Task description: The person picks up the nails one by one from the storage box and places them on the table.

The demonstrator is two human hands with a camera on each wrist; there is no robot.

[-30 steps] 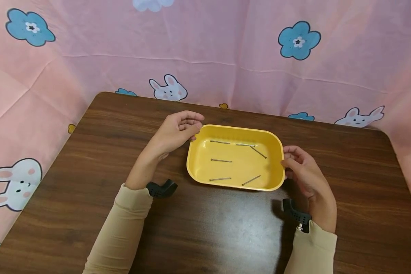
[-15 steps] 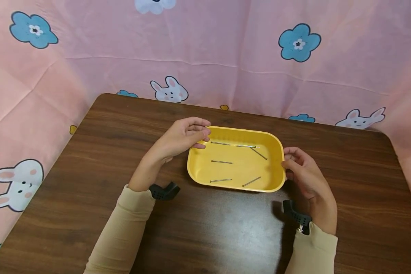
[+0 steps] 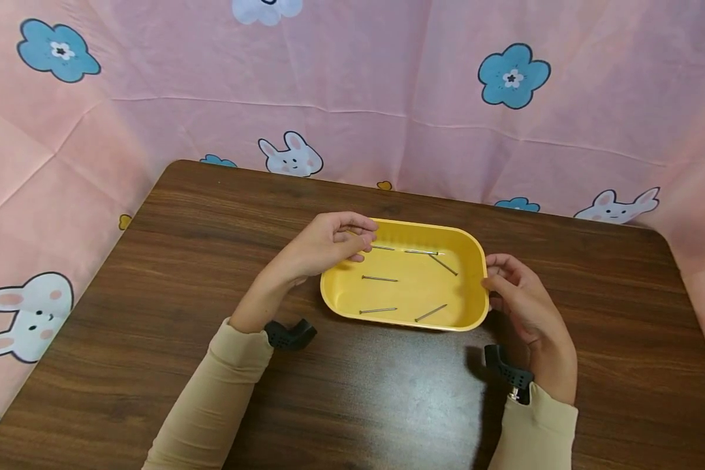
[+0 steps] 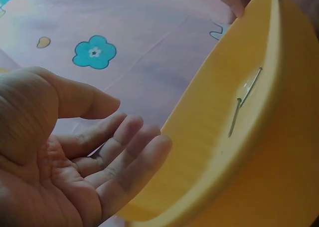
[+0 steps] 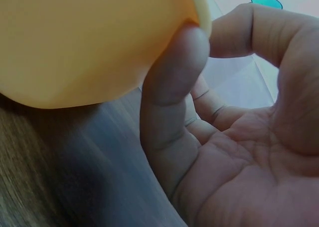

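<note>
A dark wooden table (image 3: 153, 307) with rounded corners fills the lower view, and behind and beside it hangs a pink cloth (image 3: 388, 78) printed with blue flowers and white rabbits. A yellow tray (image 3: 404, 321) sits on the table a little beyond its middle, and six thin nails (image 3: 379, 279) lie loose on the tray's floor. One more of these, the nail at the tray's far left, is partly covered by the left hand's fingers. The wrist views are dim and close: the left one shows only the tray's curved rim and two nails, the right one a blurred patch of the tray's outer wall. Black mounts at both wrists are cut off by beige sleeves. The left hand (image 3: 323, 245) reaches over the tray's far left corner, fingers loosely bent, thumb apart from them, palm bare with nothing gripped; whether its fingertips touch the rim cannot be told. The right hand (image 3: 519, 297) stands at the tray's right end, thumb tip pressed against the outer wall just under the rim and the other fingers curled loosely, closed round nothing.
</note>
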